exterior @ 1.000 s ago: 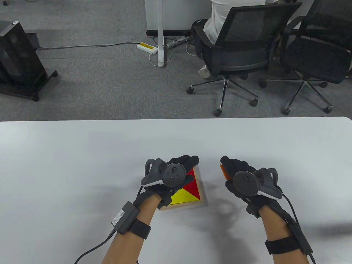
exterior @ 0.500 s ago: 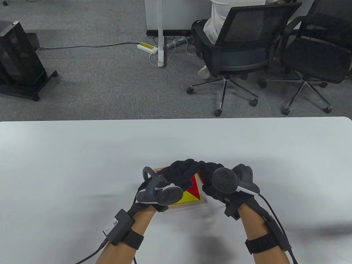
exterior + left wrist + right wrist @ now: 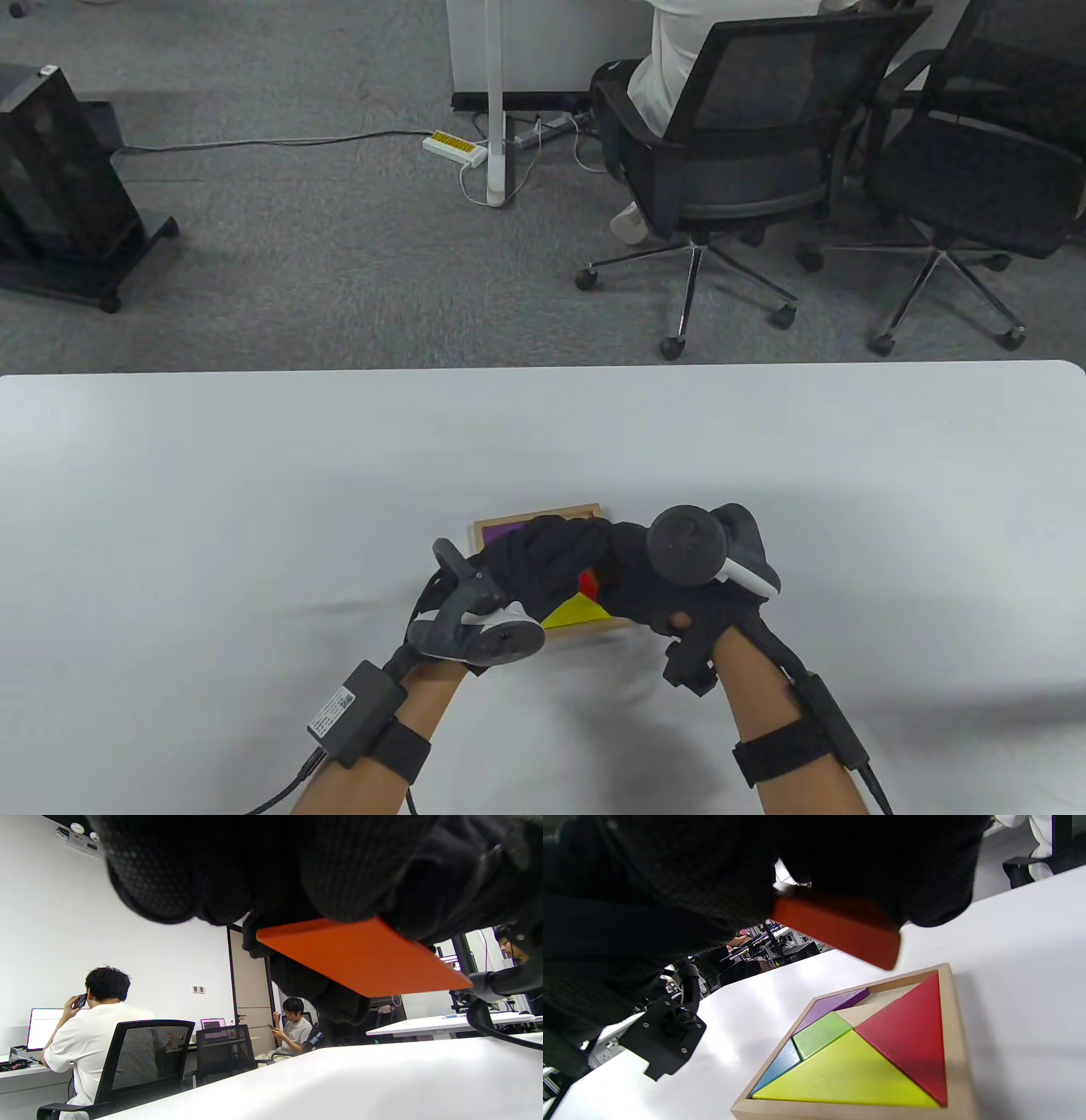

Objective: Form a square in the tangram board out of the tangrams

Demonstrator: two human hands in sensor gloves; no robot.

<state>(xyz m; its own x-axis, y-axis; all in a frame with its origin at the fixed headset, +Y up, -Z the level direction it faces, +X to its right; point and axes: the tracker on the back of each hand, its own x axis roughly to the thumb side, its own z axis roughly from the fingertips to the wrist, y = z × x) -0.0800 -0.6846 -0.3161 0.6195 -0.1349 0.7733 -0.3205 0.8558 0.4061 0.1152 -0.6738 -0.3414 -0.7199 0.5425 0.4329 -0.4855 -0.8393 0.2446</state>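
Since a second ago, both hands are brought together over the wooden tangram board [image 3: 543, 514], which lies on the white table [image 3: 254, 475]. An orange piece [image 3: 840, 929] is held above the board, pinched by the curled fingers of the right hand [image 3: 653, 586]; the left hand [image 3: 543, 560] also has its fingers [image 3: 169, 870] curled against the piece. Red [image 3: 912, 1035], yellow [image 3: 848, 1073], green [image 3: 821, 1033], blue [image 3: 780, 1065] and purple [image 3: 827, 1005] pieces are seated in the board, and one triangular gap is left beside the purple piece.
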